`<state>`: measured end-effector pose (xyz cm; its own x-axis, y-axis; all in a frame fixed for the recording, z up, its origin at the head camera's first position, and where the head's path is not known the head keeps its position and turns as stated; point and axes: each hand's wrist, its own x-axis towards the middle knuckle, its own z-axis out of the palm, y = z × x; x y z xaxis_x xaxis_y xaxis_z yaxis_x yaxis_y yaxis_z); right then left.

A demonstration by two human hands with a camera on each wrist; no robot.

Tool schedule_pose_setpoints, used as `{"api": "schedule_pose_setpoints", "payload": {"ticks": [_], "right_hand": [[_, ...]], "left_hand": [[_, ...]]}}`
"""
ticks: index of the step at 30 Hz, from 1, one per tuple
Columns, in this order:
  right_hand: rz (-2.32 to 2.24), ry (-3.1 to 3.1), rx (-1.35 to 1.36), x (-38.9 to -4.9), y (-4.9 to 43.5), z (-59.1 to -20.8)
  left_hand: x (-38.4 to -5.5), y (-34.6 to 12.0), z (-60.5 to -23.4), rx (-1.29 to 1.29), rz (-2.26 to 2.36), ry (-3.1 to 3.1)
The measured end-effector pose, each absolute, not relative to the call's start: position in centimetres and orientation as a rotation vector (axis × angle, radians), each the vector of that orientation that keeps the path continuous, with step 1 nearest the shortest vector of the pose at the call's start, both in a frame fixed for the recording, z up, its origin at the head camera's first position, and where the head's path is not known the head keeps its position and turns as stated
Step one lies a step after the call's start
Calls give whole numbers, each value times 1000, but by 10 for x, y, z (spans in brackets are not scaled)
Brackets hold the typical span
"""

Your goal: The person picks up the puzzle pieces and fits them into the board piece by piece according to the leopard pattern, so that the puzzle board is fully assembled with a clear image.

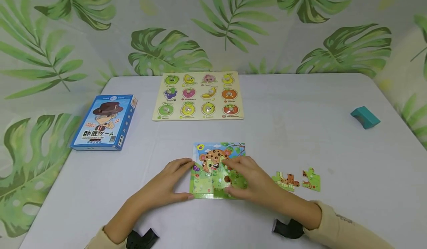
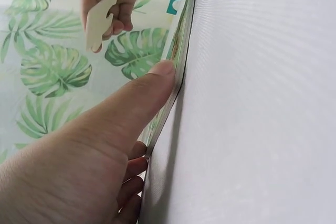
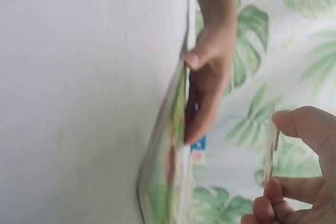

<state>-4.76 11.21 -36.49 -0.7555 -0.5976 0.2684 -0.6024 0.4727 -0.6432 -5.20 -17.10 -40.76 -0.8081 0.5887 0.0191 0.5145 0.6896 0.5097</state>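
Observation:
A jigsaw puzzle board (image 1: 203,196) with a spotted cartoon animal lies flat on the table. Along its left side rests my left hand (image 1: 163,184), the thumb at the lower left corner and the fingers against the edge. My right hand (image 1: 251,178) pinches a jigsaw piece (image 1: 220,177) between thumb and fingers over the board. In the left wrist view the piece (image 2: 100,22) shows its pale back, raised above the board. The right wrist view has the piece (image 3: 271,150) nearly edge-on. Part of the board's right side is hidden under my right hand.
Two loose jigsaw pieces, one spotted (image 1: 287,181) and one mostly green (image 1: 311,179), lie right of the board. Behind it is a wooden fruit peg puzzle (image 1: 198,117). A blue game box (image 1: 103,123) stands at left, a teal block (image 1: 365,117) at far right.

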Motion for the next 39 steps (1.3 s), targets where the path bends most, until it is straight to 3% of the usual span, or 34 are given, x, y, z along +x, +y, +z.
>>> {"api": "schedule_pose_setpoints", "payload": {"ticks": [14,30,39], "right_hand": [[914,-2859,1158,-55,70,-400],[875,-2884,1159,-58,65,-400],[740,-2964,1237,-58,72,-393]], "left_hand": [[-52,-172,-411,901,801,2753],[-53,-174,-410,1190,816,2680],[-52,-173,-407,1193,818,2670]]}}
